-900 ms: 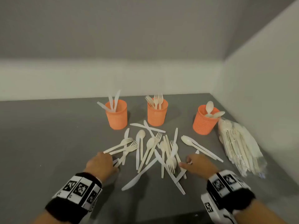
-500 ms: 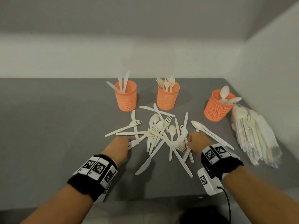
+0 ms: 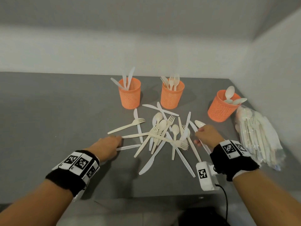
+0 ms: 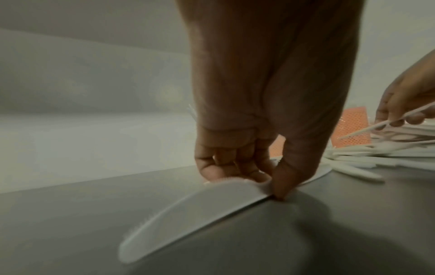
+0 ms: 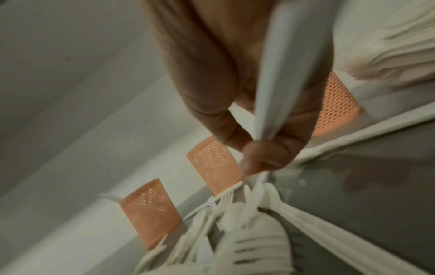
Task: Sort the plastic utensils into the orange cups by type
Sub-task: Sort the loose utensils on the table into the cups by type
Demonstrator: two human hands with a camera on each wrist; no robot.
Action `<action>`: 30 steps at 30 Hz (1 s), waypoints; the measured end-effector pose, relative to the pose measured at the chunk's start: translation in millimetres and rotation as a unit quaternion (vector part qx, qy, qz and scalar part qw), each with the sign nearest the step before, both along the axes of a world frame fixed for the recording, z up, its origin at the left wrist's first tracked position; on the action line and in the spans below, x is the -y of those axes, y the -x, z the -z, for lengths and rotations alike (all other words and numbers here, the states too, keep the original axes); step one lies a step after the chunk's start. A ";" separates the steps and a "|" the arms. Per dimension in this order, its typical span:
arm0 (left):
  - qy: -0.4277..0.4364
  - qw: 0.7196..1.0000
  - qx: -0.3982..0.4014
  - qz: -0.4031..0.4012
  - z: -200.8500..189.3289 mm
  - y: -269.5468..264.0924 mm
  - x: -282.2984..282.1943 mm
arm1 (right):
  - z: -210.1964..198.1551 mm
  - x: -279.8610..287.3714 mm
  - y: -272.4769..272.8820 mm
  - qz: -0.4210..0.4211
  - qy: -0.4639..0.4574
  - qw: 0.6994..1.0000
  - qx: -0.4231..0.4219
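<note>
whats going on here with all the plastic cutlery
A person is sorting a mixed pile of utensils on a grey table into three orange cups: knives in the left cup, forks in the middle cup, spoons in the right cup. The left hand pinches a white knife against the table; the right hand grips a spoon. Most of the pile is still unsorted. A bag of wrapped cutlery lies at the right.

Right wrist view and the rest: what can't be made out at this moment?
- Right wrist view: motion blur; what kind of white utensil the right hand grips is unclear.
- Head view: that utensil's middle is hidden under the right hand.
- Head view: the left hand hides the blade of the knife; only the left wrist view shows the pinch.
- Head view: wrapped utensils in the plastic packet are too blurred to count.
</note>
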State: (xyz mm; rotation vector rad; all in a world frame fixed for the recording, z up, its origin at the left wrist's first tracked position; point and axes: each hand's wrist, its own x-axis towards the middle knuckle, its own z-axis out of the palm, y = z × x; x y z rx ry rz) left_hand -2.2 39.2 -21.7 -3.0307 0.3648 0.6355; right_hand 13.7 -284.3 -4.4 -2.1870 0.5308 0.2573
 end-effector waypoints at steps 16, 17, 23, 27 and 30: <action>0.386 0.850 0.332 0.134 -34.8 8.9 98.9 | -37.7 -87.0 44.5 -0.167 -0.309 0.936 0.005; 0.406 0.844 0.326 0.128 -33.1 8.2 102.8 | -39.8 -83.3 44.7 -0.174 -0.331 0.927 0.005; 0.558 0.772 0.300 -0.033 -33.9 7.3 119.4 | -33.3 -63.9 45.4 -0.163 -0.303 0.936 0.074; 0.652 0.736 -0.048 -0.175 -37.3 11.0 140.5 | -34.4 -73.0 48.4 -0.233 -0.182 0.946 0.134; 0.648 0.720 -0.074 -0.238 -33.6 8.5 150.5 | -37.4 -71.3 54.5 -0.325 -0.097 0.936 0.092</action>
